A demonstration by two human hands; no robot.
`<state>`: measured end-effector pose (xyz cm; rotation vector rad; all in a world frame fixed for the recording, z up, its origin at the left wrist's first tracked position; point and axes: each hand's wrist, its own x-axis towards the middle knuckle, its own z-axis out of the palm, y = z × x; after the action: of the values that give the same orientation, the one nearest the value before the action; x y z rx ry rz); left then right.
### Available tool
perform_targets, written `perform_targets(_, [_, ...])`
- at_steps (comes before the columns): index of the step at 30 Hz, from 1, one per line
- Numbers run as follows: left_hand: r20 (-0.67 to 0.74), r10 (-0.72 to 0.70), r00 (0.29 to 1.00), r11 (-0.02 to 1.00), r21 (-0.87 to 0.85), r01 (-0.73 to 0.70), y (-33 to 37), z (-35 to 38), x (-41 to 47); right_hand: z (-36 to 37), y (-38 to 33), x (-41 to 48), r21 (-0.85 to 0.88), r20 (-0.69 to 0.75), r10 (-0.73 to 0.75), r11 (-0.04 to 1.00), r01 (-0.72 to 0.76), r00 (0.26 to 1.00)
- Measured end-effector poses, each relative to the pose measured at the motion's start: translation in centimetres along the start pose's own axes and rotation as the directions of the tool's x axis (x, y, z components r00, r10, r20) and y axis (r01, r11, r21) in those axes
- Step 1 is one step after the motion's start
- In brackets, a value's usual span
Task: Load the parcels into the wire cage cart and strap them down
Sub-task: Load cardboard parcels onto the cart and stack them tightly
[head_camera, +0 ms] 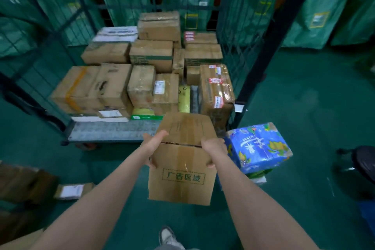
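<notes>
The left hand (154,145) and the right hand (213,148) each wrap fingers round a side of the brown box (182,160), holding it up in front of the cart (109,130). The cart is piled with parcels (151,55). It looks best to keep the box flat and set it on the bare front edge, snug against the pile. A blue box (260,147) sits on the floor (304,107).

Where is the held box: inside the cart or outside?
Outside. The left hand and right hand hold the box over the floor, short of the cart.
</notes>
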<state>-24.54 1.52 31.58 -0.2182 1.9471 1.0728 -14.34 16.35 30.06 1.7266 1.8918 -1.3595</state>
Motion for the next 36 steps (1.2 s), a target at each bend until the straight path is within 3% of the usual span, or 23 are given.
perform_targets(8, [-0.072,0.115,0.991,0.983,-0.134,-0.124,5.8,-1.9,5.6,1.3,-7.5,4.9,0.060,-0.090,-0.078,0.995,0.083,0.993])
perform_targets(14, [-0.106,0.081,0.991,0.963,-0.249,-0.106,11.9,-2.0,12.5,1.0,-14.4,11.0,0.129,-0.078,-0.107,0.985,0.116,0.991])
perform_targets(23, [-0.172,0.108,0.979,0.964,-0.225,-0.146,21.6,-1.6,23.3,0.3,-23.1,20.8,0.154,-0.079,-0.145,0.976,0.156,0.986])
perform_targets(31, [-0.089,0.116,0.989,0.964,-0.228,-0.134,27.0,0.2,32.6,-0.8,-29.3,28.6,0.105,-0.196,-0.103,0.987,0.125,0.975])
perform_targets(36, [-0.034,0.089,0.995,0.990,-0.107,-0.092,27.2,0.0,37.7,0.7,-30.9,31.8,0.051,-0.209,-0.060,0.996,0.072,0.976])
